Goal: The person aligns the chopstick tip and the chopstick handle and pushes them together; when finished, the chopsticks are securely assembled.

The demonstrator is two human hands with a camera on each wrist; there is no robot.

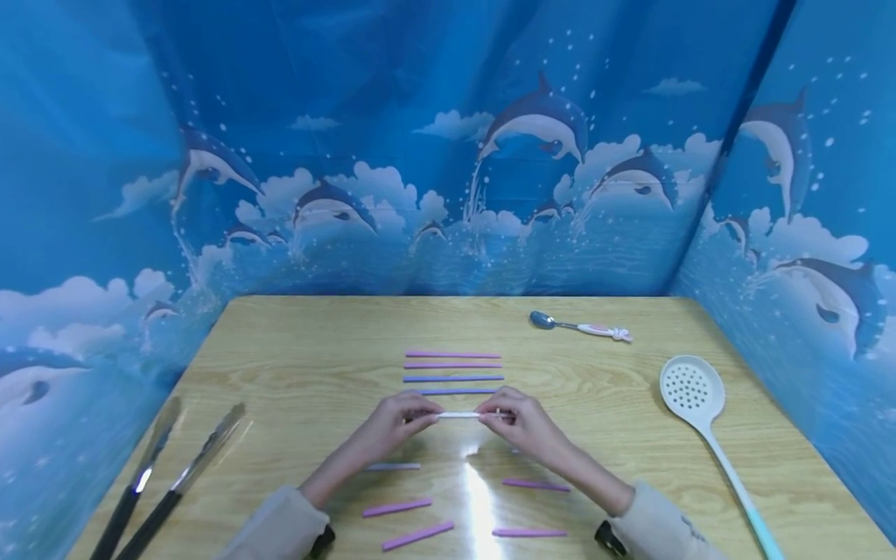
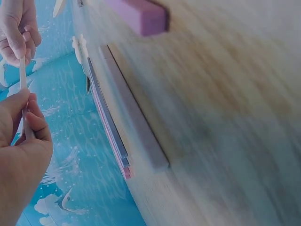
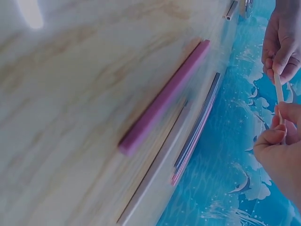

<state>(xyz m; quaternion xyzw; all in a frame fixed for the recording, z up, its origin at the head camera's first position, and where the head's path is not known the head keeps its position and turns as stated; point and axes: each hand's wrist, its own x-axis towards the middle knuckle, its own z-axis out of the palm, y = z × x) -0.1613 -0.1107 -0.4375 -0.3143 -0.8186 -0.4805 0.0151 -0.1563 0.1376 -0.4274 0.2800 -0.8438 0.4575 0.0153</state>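
My left hand [image 1: 393,424] and right hand [image 1: 526,424] pinch the two ends of a thin whitish stick [image 1: 458,414], held level above the table between them. In the left wrist view the same pale stick [image 2: 22,73] runs from one set of fingertips to the other. Just beyond my hands, several sticks lie in parallel: pink ones [image 1: 453,365] farther back, blue-violet ones [image 1: 453,379] nearer. Below my left wrist rest a pale stick [image 1: 393,467] and two pinkish-purple sticks [image 1: 418,537]. Under my right forearm lie more purple sticks [image 1: 530,533].
A spoon [image 1: 595,330] with a white and pink handle lies at the back right. Along the right side is a white slotted skimmer [image 1: 693,387]. Two black-handled utensils [image 1: 157,509], blurred at their far ends, lie at left. A blue dolphin curtain [image 1: 448,194] borders the wooden table [image 1: 301,334].
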